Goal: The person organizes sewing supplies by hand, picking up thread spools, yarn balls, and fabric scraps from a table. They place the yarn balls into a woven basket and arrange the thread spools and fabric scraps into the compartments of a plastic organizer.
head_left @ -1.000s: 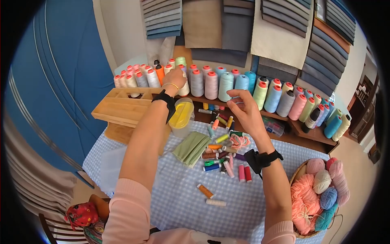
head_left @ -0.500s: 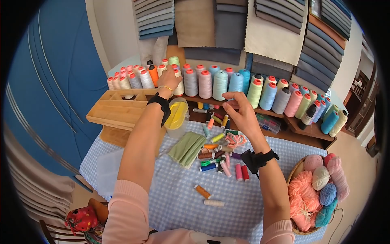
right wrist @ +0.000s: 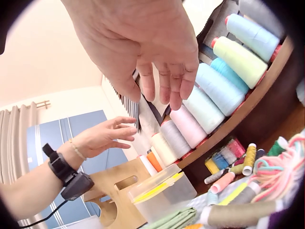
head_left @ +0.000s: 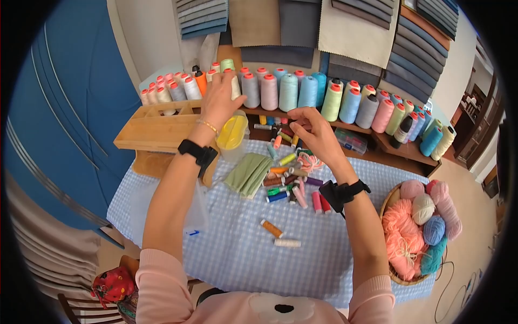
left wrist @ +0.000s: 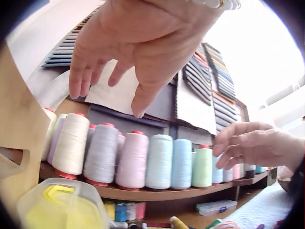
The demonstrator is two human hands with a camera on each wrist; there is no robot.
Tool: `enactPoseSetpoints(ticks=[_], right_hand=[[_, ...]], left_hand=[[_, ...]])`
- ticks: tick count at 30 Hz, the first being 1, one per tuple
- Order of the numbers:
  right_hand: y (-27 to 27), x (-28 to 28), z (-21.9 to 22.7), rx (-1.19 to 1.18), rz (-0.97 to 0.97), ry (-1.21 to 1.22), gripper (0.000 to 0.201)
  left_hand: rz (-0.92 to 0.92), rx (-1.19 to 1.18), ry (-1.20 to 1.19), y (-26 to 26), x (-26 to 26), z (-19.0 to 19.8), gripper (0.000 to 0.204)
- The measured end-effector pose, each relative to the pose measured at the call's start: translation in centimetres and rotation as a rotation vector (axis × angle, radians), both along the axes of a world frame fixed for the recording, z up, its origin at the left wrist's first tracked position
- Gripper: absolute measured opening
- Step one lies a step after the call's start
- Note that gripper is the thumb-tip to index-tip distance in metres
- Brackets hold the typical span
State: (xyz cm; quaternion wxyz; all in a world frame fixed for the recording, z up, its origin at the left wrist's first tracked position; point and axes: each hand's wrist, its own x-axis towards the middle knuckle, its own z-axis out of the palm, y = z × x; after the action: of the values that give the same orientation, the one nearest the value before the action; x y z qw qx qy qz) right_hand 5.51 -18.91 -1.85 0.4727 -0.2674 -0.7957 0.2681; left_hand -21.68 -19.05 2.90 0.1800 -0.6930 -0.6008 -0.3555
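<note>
My left hand (head_left: 217,102) reaches over the back shelf, fingers extended and loosely spread, holding nothing. In the left wrist view it hovers above a row of upright thread cones: a cream cone (left wrist: 70,145), a grey cone (left wrist: 101,155) and a pink cone (left wrist: 132,162). My right hand (head_left: 315,135) hangs in the air over the table's far part, fingers loosely bent and nothing in the palm, as the right wrist view confirms. Its nearest things are the pale blue cones (head_left: 307,93) behind and the small thread spools (head_left: 288,159) below.
A wooden organizer (head_left: 156,132) and a yellow-lidded plastic container (head_left: 231,135) stand under my left forearm. Folded green cloth (head_left: 249,175) lies mid-table. A basket of yarn (head_left: 404,227) sits at right. Two loose spools, brown (head_left: 271,228) and white (head_left: 287,243), lie near the front.
My left hand has come away from the cream cone, back toward me, with its fingers loosened. My right hand keeps nearly the same pose. The head view has shifted slightly.
</note>
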Motion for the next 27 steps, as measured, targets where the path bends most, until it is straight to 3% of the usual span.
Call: enactPoseSetpoints(ticks=[2, 4, 6, 8, 11, 13, 14, 16, 22, 27], right_hand=[[-1.1, 0.5, -0.4, -0.037, -0.006, -0.033, 0.028], [-2.4, 1.0, -0.7, -0.015, 0.005, -0.199, 0.028], [-3.9, 1.6, -1.1, -0.007, 0.004, -0.252, 0.03], [-5.7, 2.2, -1.2, 0.088, 0.016, -0.492, 0.029], [-6.9, 3.1, -3.0, 0.208, 0.013, -0.642, 0.034], [-8.4, 3.5, -4.1, 0.459, -0.069, -0.702, 0.035], [-9.0, 3.7, -4.2, 0.456, -0.066, -0.705, 0.035], [-10.5, 4.0, -4.0, 0.172, -0.033, -0.865, 0.041], [-12.5, 4.9, -4.8, 0.276, -0.09, -0.762, 0.055], [-14.9, 5.2, -3.9, 0.268, -0.021, -0.795, 0.052]], left_hand=[[-0.051, -0.061, -0.007, -2.7, 0.9, -1.1, 0.059], [-0.293, -0.266, -0.017, -4.9, 1.4, -2.9, 0.053], [-0.328, -0.391, 0.011, -6.9, 1.9, -4.6, 0.051], [-0.359, -0.51, 0.037, -8.7, 2.5, -5.8, 0.049], [-0.251, -0.648, 0.156, -10.8, 3.4, -7.3, 0.047], [-0.233, -0.674, 0.158, -12.1, 3.7, -7.6, 0.047], [-0.217, -0.697, 0.167, -12.7, 3.9, -7.7, 0.047], [-0.218, -0.725, 0.187, -13.1, 4.1, -8.0, 0.047], [-0.263, -0.687, 0.251, -15.8, 4.5, -7.0, 0.046], [-0.303, -0.579, 0.246, -21.0, 5.0, -5.4, 0.046]])
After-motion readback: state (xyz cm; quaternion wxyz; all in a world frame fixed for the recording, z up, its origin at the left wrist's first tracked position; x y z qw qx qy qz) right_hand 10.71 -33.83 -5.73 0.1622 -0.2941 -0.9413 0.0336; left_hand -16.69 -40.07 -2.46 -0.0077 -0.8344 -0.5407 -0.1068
